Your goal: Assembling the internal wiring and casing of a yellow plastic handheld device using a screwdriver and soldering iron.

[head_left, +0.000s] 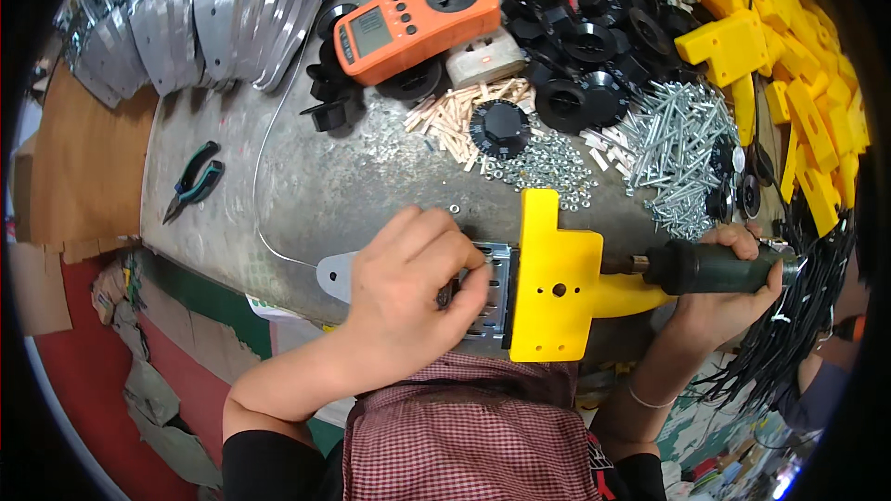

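The yellow plastic piece (557, 320) lies at the near edge of the desk (348, 190), 2 small holes flanking a larger 1. Against its left side sits a slotted metal plate (499, 301); the left hand (418, 283) curls over this, thumb and forefinger nearly meeting, though any grip is hidden. The right hand (733, 301) wraps around a dark green driver (691, 267) pointing at the piece. Beyond lie nuts (548, 170), screws (682, 144) and an orange meter (418, 20).

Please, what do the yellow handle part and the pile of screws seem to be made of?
Yellow handle part: probably moulded plastic, low sheen; evenly coloured, with smooth faces.
Pile of screws: metal, perhaps zinc-plated steel; bright silvery glints show.
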